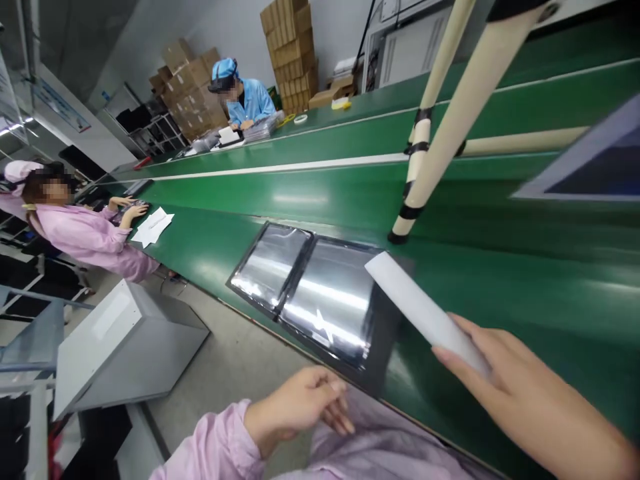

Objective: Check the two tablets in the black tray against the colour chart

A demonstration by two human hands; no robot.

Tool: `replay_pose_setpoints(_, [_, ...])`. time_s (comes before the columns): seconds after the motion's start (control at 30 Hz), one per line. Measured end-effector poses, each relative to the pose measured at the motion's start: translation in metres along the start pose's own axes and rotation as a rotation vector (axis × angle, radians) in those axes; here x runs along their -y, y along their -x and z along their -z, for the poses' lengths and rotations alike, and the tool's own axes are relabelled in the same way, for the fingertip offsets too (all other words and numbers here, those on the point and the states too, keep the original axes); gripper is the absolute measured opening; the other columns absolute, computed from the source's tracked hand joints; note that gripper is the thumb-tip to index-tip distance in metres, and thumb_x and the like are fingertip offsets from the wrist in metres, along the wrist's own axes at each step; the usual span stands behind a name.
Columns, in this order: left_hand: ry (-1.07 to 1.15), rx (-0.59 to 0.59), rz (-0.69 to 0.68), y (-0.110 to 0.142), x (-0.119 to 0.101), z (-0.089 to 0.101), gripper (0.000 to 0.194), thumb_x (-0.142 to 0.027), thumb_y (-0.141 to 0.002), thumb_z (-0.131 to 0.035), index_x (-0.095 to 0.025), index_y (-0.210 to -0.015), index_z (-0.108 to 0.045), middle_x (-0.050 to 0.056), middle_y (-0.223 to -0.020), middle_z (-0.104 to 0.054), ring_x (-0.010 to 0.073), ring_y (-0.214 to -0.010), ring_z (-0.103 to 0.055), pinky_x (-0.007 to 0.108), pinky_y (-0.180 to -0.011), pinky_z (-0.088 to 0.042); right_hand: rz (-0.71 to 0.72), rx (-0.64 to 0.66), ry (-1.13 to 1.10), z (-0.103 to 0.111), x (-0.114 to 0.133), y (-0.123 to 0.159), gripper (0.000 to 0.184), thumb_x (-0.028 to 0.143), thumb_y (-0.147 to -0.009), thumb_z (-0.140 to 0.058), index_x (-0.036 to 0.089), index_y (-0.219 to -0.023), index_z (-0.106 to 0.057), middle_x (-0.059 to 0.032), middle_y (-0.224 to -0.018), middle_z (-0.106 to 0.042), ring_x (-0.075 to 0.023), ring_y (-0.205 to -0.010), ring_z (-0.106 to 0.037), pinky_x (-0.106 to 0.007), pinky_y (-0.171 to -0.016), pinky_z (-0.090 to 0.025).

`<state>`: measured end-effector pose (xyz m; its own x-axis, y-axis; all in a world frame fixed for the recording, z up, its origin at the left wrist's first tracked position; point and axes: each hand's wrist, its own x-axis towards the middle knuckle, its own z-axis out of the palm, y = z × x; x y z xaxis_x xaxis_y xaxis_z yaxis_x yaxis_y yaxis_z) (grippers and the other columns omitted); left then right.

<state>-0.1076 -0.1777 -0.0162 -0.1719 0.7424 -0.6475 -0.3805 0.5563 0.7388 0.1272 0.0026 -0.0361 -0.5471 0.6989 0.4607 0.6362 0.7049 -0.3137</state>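
The white strip (415,300) lies right of the middle of the frame, slanting from the right hand (500,373) up and left, its far end in front of the upper right corner of the right film-covered panel (333,287). It looks light, smooth and fairly stiff, since it juts straight out from the grip without visible sag; whether it is card, folded paper or plastic cannot be told. The face could slide a little under dry fingers, and a hard squeeze might crease it if it is paper, so a flat pinch across its width near the lower end, as here, seems the sound hold. The thumb and fingers of the right hand pinch that lower end from either side, the forearm coming in from the lower right corner, the wrist roughly in line with it. The left hand (303,403), at bottom centre, hangs in front of the near edge of the green workbench (203,243), below the panels, with a pink sleeve (215,443) behind its wrist. Its fingers curl loosely with the thumb bent over them; nothing shows in it, though the inside of the curl is hidden. The left film-covered panel (273,263) sits just beside the other, and both look glossy, slippery and easily scuffed.
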Motion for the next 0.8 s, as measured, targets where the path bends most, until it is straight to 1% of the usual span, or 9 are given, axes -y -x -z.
replay_pose_setpoints(0.03, [-0.140,-0.012,-0.045,0.006,-0.002,0.012,0.034,-0.044,-0.072,-0.081,-0.013,-0.077,-0.069,0.005,-0.060,-0.064,0.0209,-0.050,-0.064,0.031,-0.048,-0.051,0.008,0.022,-0.088,-0.001,-0.007,0.006,0.025,0.040,-0.098,-0.056,0.021,-0.111,-0.064,-0.0049,-0.089,-0.074,-0.0150,-0.067,-0.071,-0.024,-0.056,-0.052])
replay_pose_setpoints(0.1, [-0.274,-0.193,-0.230,0.010,-0.020,0.048,0.029,-0.043,-0.076,-0.077,-0.015,-0.078,-0.071,0.006,-0.061,-0.065,0.0206,-0.056,-0.064,0.031,-0.055,-0.053,0.000,0.056,-0.217,0.000,-0.019,0.015,0.018,0.037,-0.097,-0.059,0.022,-0.102,-0.066,-0.0020,-0.085,-0.075,-0.0136,-0.064,-0.072,-0.021,-0.053,-0.052])
replay_pose_setpoints(0.2, [-0.252,-0.496,-0.475,-0.004,-0.060,0.108,0.015,-0.033,-0.085,-0.070,-0.025,-0.097,-0.069,0.008,-0.104,-0.071,0.0234,-0.110,-0.065,0.031,-0.091,-0.054,-0.117,0.130,-0.335,0.010,-0.027,0.021,0.019,0.038,-0.097,-0.059,0.022,-0.099,-0.068,-0.0029,-0.083,-0.077,-0.0155,-0.062,-0.073,-0.020,-0.050,-0.052])
replay_pose_setpoints(0.27, [-0.248,-0.567,-0.533,-0.022,-0.079,0.134,0.016,-0.029,-0.087,-0.068,-0.024,-0.102,-0.069,0.010,-0.122,-0.068,0.0254,-0.132,-0.054,0.034,-0.108,-0.045,-0.230,0.213,-0.422,0.022,-0.028,0.022,0.026,0.043,-0.098,-0.055,0.021,-0.103,-0.068,-0.0044,-0.088,-0.077,-0.0168,-0.068,-0.074,-0.019,-0.053,-0.054])
replay_pose_setpoints(0.33, [-0.264,-0.550,-0.540,-0.038,-0.083,0.144,0.019,-0.032,-0.090,-0.064,-0.022,-0.106,-0.070,0.011,-0.129,-0.066,0.0259,-0.138,-0.049,0.037,-0.118,-0.035,-0.345,0.317,-0.514,0.035,-0.027,0.024,0.034,0.049,-0.099,-0.050,0.021,-0.107,-0.068,-0.0053,-0.097,-0.077,-0.0179,-0.078,-0.075,-0.019,-0.058,-0.056])
replay_pose_setpoints(0.47, [-0.324,-0.395,-0.529,-0.045,-0.060,0.124,0.043,-0.049,-0.092,-0.061,-0.021,-0.124,-0.067,0.009,-0.148,-0.056,0.0245,-0.146,-0.040,0.038,-0.126,-0.020,-0.504,0.478,-0.620,0.060,-0.036,0.040,0.045,0.063,-0.090,-0.051,0.025,-0.107,-0.069,-0.0059,-0.105,-0.076,-0.0237,-0.090,-0.075,-0.027,-0.070,-0.060])
replay_pose_setpoints(0.67, [-0.451,0.037,-0.503,-0.042,-0.030,0.039,0.079,-0.061,-0.092,-0.055,-0.023,-0.157,-0.031,0.008,-0.168,-0.023,0.0246,-0.156,-0.019,0.042,-0.128,-0.011,-0.924,0.257,-0.537,0.117,-0.088,0.094,0.066,0.079,-0.064,-0.063,0.028,-0.106,-0.064,-0.0090,-0.111,-0.073,-0.0335,-0.101,-0.071,-0.042,-0.079,-0.063])
replay_pose_setpoints(0.73, [-0.504,0.171,-0.522,-0.050,-0.029,0.009,0.079,-0.060,-0.096,-0.048,-0.026,-0.161,-0.017,0.007,-0.170,-0.013,0.0245,-0.157,-0.012,0.044,-0.128,-0.008,-0.871,0.300,-0.421,0.139,-0.106,0.105,0.066,0.075,-0.063,-0.065,0.028,-0.109,-0.064,-0.0088,-0.114,-0.072,-0.0336,-0.103,-0.070,-0.045,-0.084,-0.062])
replay_pose_setpoints(0.8, [-0.547,0.250,-0.555,-0.059,-0.026,-0.015,0.080,-0.061,-0.097,-0.045,-0.028,-0.162,-0.010,0.008,-0.171,-0.009,0.0253,-0.157,-0.011,0.046,-0.128,-0.010,-0.690,0.330,-0.193,0.156,-0.120,0.107,0.063,0.073,-0.067,-0.064,0.026,-0.110,-0.065,-0.0101,-0.115,-0.070,-0.0330,-0.101,-0.069,-0.049,-0.091,-0.059])
